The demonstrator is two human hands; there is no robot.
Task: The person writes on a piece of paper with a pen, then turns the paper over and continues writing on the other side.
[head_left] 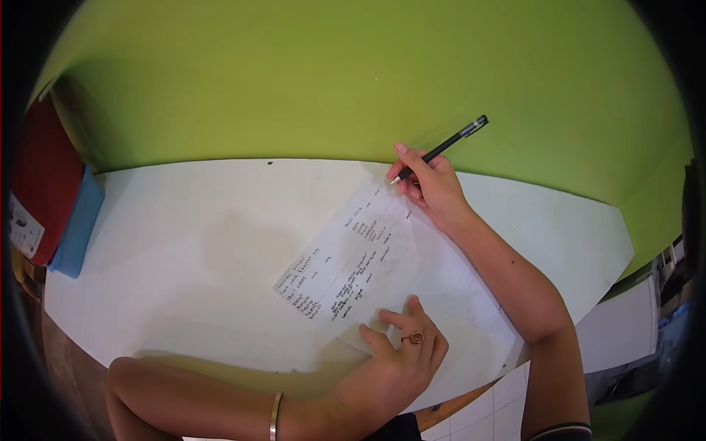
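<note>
A white sheet of paper (346, 257) with several blocks of dark handwriting lies slanted on the white table (184, 220). My right hand (428, 180) is at the paper's upper end, its fingers closed round a black pen (445, 145). The pen's tip points down and left, close to the paper's top edge. My left hand (401, 353), with a ring on one finger, is by the lower edge of the paper, its fingers bent and spread apart, holding nothing. A bracelet circles the left wrist.
A green wall (331, 81) rises behind the table's far edge. A red object (48, 169) and a light blue container (79, 224) stand at the far left. White floor tiles (489, 411) show below the near edge.
</note>
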